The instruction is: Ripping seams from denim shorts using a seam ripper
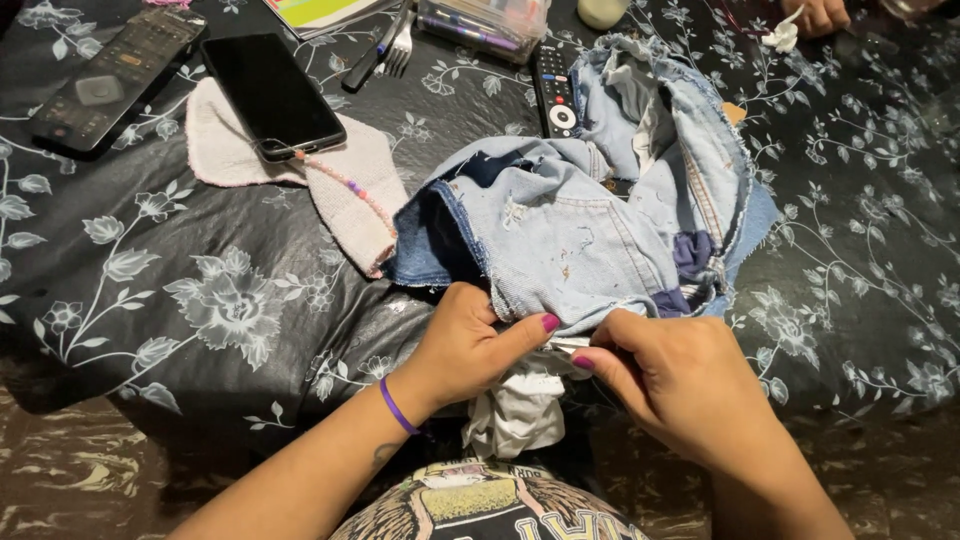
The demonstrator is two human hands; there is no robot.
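denim, pale blue, is pinched at its near edge between my left hand (470, 345) and my right hand (672, 378); the jeans (590, 225) lie bunched on the black flowered tablecloth (200, 290), a phone (272, 93) well off to the left.

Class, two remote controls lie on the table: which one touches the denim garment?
The small black remote control at the top centre, against the denim garment; the larger remote lies far left.

— Setting?
— A home: bench (200, 300) under black floral oilcloth, bearing two remote controls (115, 75), a phone (270, 90), a fork (400, 50) (household clutter).
— Further?
— Worn denim garment (590, 220), being mended.
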